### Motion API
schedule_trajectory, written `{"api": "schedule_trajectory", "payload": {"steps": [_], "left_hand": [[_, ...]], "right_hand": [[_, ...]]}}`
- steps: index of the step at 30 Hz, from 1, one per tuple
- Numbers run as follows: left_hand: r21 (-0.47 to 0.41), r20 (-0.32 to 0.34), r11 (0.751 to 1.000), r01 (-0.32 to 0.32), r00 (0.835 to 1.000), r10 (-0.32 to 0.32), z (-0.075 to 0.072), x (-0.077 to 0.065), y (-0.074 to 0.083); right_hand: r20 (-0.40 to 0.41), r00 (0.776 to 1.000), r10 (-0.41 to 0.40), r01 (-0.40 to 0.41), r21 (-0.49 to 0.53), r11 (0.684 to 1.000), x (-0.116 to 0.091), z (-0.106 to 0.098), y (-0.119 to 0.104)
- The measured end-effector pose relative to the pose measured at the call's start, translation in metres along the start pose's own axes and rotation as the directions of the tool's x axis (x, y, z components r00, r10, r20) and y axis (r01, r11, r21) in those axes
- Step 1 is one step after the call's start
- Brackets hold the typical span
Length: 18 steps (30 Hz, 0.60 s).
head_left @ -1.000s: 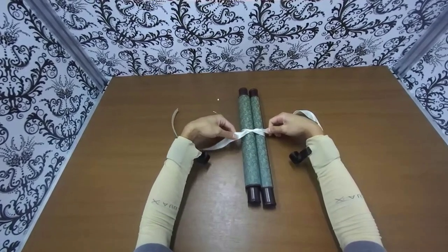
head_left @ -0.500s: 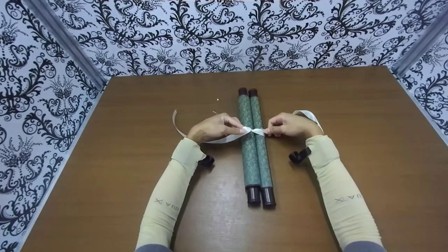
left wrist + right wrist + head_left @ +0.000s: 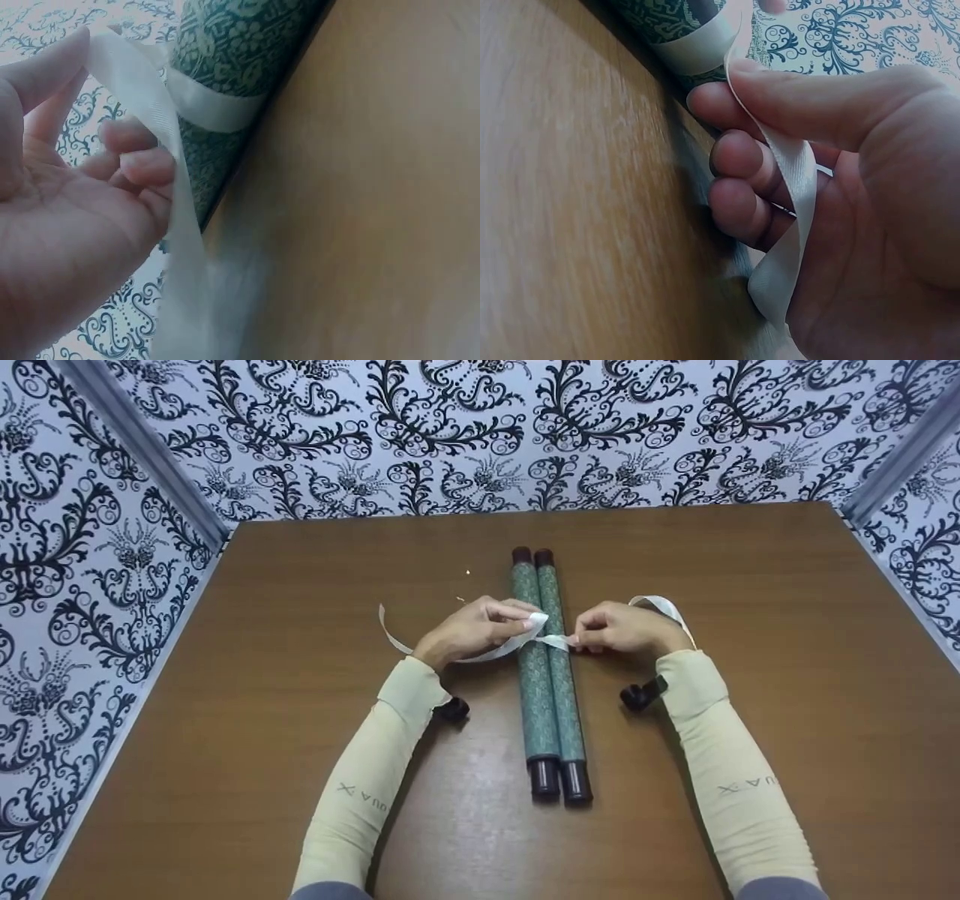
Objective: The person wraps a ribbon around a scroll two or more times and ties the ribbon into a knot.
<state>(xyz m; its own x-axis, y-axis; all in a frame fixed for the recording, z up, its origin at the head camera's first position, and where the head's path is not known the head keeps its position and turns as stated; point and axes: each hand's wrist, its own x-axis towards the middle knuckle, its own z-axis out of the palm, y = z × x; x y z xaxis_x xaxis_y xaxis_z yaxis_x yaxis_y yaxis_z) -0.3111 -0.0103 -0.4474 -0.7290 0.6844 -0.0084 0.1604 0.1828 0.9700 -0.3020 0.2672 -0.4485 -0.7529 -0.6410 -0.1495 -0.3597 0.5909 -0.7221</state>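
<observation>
Two green patterned scroll rolls (image 3: pixel 538 705) with dark end caps lie side by side on the table. A white ribbon (image 3: pixel 217 105) passes around them at mid-length and crosses on top. My left hand (image 3: pixel 480 626) is over the left roll, pinching one ribbon end between thumb and index finger, raised a little above the crossing; its tail (image 3: pixel 390 634) trails off to the left. At the right side of the rolls, my right hand (image 3: pixel 622 628) pinches the other ribbon end (image 3: pixel 799 176), which runs across the palm and loops out behind the wrist.
The brown wooden table (image 3: pixel 300 585) is bordered by walls with black-and-white scroll-pattern paper (image 3: pixel 450 435). Small bright specks (image 3: pixel 468 572) lie on the tabletop left of the rolls. A dark camera (image 3: pixel 641 695) is strapped beneath the right wrist.
My left hand has moved right and slightly away from the body, carrying its ribbon end from beside the rolls to above them. The right hand and the rolls have stayed put.
</observation>
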Motion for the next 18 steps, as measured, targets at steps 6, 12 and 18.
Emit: {"api": "schedule_trajectory", "payload": {"steps": [6, 12, 18], "left_hand": [[-0.019, -0.031, 0.999, 0.038, 0.999, -0.038, 0.0052, 0.0019, 0.0006], [-0.111, 0.002, 0.992, 0.056, 0.998, -0.056, 0.0033, 0.0079, 0.0008], [-0.164, 0.012, 0.983, 0.087, 0.996, -0.086, -0.0008, 0.01, -0.0014]], "right_hand": [[0.004, 1.0, -0.004, 0.004, 0.006, 1.0, 0.0006, -0.0012, 0.0002], [0.004, 1.0, -0.013, 0.013, -0.014, 1.0, 0.0016, -0.0015, 0.0012], [-0.005, 1.0, 0.01, -0.01, -0.006, 1.0, 0.0001, -0.0007, 0.0009]]}}
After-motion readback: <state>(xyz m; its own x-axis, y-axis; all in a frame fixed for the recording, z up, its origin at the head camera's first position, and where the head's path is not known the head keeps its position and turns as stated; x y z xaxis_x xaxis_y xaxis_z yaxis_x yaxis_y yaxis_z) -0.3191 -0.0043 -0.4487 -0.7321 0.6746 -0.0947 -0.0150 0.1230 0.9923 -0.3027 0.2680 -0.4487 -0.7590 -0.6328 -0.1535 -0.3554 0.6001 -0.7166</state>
